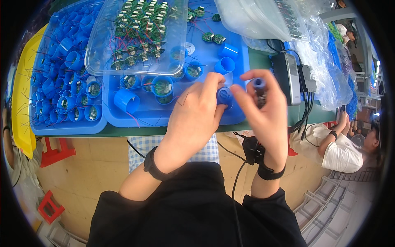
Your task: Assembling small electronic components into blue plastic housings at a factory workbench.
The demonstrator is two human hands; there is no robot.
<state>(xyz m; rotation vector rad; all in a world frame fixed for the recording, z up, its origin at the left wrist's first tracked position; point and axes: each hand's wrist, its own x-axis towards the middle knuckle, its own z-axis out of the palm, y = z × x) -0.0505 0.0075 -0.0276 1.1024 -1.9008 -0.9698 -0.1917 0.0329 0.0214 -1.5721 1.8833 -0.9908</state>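
Observation:
Just over the front edge of the blue tray, my left hand is closed around a small blue plastic cup. My right hand is slightly blurred beside it, thumb and forefinger close to the cup. Its curled fingers hold a dark cylindrical tool with a blue end; the exact kind does not show. Left of my hands, several blue cups contain green circuit boards with thin wires. One blue cup lies tipped, and two more blue cups are behind my hands.
A clear plastic bin of wired circuit boards rests over the tray. Another blue tray is crowded with cups, beside a yellow tray. Right are a grey-black device with cables and clear plastic bags. A person sits far right.

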